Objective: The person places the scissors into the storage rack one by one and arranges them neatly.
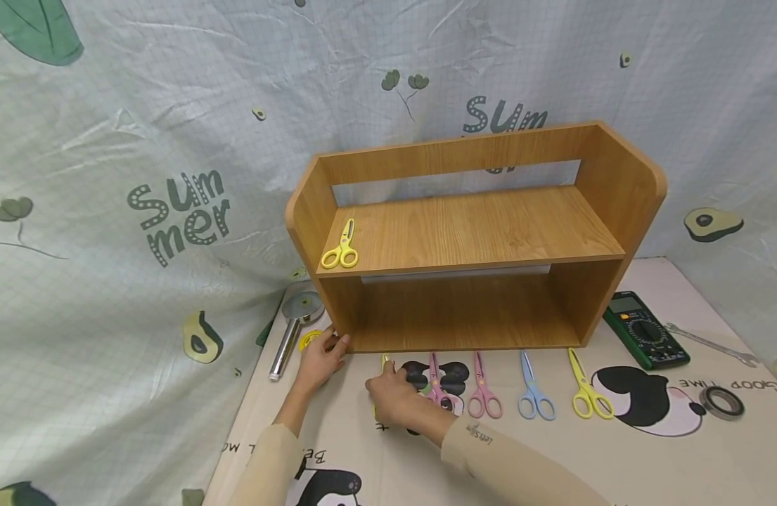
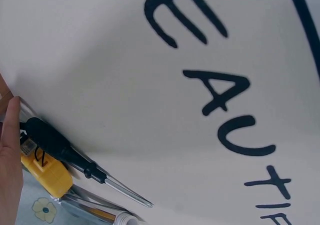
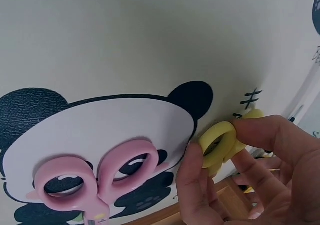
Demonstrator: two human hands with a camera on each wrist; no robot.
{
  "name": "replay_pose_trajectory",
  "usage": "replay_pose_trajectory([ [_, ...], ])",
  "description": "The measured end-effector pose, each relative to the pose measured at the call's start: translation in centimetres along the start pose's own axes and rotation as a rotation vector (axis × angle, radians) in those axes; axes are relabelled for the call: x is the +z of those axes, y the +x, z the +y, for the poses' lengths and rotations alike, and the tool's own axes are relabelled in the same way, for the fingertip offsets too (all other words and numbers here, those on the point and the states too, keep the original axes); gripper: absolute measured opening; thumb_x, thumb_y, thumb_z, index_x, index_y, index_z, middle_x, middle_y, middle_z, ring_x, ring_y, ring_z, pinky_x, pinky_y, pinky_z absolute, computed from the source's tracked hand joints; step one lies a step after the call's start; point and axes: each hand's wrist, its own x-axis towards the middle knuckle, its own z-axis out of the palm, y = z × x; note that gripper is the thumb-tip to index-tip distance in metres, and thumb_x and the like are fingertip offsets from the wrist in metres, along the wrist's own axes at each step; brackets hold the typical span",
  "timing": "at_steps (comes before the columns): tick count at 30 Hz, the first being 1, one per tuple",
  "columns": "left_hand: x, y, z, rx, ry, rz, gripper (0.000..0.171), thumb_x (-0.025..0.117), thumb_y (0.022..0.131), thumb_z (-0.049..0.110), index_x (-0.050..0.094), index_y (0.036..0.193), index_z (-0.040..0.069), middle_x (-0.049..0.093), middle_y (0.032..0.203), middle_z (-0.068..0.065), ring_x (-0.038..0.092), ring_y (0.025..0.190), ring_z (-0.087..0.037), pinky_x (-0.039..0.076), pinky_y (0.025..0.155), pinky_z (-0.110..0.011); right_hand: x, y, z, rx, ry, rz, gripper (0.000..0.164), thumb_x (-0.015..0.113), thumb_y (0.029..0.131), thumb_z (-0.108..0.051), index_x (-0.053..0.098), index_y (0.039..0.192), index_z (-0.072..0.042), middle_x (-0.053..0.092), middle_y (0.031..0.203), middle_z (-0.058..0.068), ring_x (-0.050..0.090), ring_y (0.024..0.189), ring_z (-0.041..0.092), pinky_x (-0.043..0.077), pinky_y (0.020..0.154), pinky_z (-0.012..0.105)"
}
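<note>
My right hand (image 1: 394,399) pinches yellow scissors (image 3: 227,147) by the handle loops, low over the table in front of the shelf's left part. In the head view the hand hides most of them. My left hand (image 1: 323,362) is at the bottom left corner of the wooden shelf (image 1: 464,266), fingers touching its side. To the right of my right hand lie two pink scissors (image 1: 483,398), blue scissors (image 1: 536,400) and another yellow pair (image 1: 584,397), in a row. One more pair of yellow scissors (image 1: 340,253) lies on the upper board at its left end.
Left of the shelf are a magnifying glass (image 1: 293,327) and a yellow tape measure (image 1: 309,339). A black-handled screwdriver (image 2: 55,142) shows in the left wrist view. On the right lie a green multimeter (image 1: 646,330), a wrench (image 1: 711,344) and a black tape roll (image 1: 722,403).
</note>
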Motion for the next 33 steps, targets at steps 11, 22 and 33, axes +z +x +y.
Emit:
replay_pose_trajectory([
  [11,-0.2,-0.1,-0.1,0.031,-0.007,0.002,0.060,0.063,0.106,0.025,0.043,0.158,0.004,0.069,0.130,-0.027,0.070,0.117,-0.039,0.066,0.079,-0.039,-1.0,-1.5,-0.5,-0.047,-0.003,0.024,0.032,0.084,0.079,-0.008,0.077,0.110,-0.012,0.057,0.129,0.028,0.060,0.100,0.038,0.058,0.059,0.036],
  [22,-0.1,-0.1,0.0,0.049,-0.004,0.011,0.058,0.063,0.106,0.025,0.044,0.156,0.003,0.073,0.122,-0.025,0.073,0.109,-0.036,0.066,0.077,-0.039,-4.4,-4.3,-1.1,-0.109,-0.062,-0.004,0.022,0.080,0.081,-0.011,0.075,0.102,-0.016,0.059,0.118,0.020,0.058,0.091,0.031,0.050,0.055,0.031],
  [33,0.0,-0.2,0.0,0.041,-0.009,0.004,0.059,0.062,0.106,0.026,0.043,0.157,0.004,0.070,0.129,-0.026,0.071,0.114,-0.038,0.066,0.078,-0.040,-10.2,-6.9,-1.7,-0.213,-0.035,-0.026,0.023,0.083,0.077,-0.008,0.065,0.088,-0.018,0.058,0.104,0.013,0.052,0.080,0.020,0.044,0.052,0.022],
])
